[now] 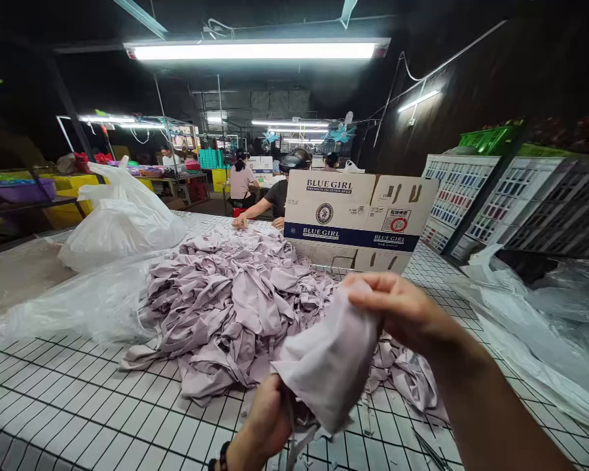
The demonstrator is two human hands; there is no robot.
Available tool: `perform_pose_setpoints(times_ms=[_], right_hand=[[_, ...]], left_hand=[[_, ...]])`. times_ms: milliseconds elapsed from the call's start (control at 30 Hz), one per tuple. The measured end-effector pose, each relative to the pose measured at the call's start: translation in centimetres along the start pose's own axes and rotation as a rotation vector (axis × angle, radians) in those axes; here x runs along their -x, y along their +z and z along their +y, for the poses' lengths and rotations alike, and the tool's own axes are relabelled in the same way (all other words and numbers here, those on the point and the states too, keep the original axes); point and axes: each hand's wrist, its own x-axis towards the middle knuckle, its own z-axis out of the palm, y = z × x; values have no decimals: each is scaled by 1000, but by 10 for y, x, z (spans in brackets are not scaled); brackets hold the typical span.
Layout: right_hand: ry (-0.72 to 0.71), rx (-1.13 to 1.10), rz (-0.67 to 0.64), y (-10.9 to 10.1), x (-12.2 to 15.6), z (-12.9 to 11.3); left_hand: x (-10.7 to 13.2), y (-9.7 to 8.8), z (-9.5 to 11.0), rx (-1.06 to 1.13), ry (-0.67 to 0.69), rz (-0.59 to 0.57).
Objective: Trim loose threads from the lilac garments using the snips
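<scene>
- Cloth in both hands: a pale lilac fabric piece [326, 363] is held up over the near edge of the table, in front of the big heap
- Right hand [402, 307] grips the top edge of the piece, fingers curled down over it
- Left hand [265, 422] clamps the bottom of the same piece from below, a dark bracelet [222, 454] at the wrist
- Hands a little apart, the piece stretched between them, loose strips trailing from its lower end
- Behind it, the heap of lilac fabric [230, 301] sprawls across the white gridded table [63, 405]
- Left of the heap, clear plastic bags [118, 222], one bulging and one flat beside the cloth
- Beyond the heap stands a Blue Girl cardboard box [353, 219]
- Past the box, another person [275, 196] leans in, hands resting at the heap's far edge
- More crumpled plastic sheeting [535, 327] lies to the right
- Scissors [429, 451] rest on the table near the right forearm, among fabric scraps
</scene>
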Motion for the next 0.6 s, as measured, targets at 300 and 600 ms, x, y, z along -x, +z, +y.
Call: perform_pose_setpoints(times_ms=[300,600], right_hand=[[121,-397,-106,80,-1,191],[148,-17,-84,62,-11,131]], left_hand=[[-19,55,66,446,263,181],[34,-13,103,-140,139,209]])
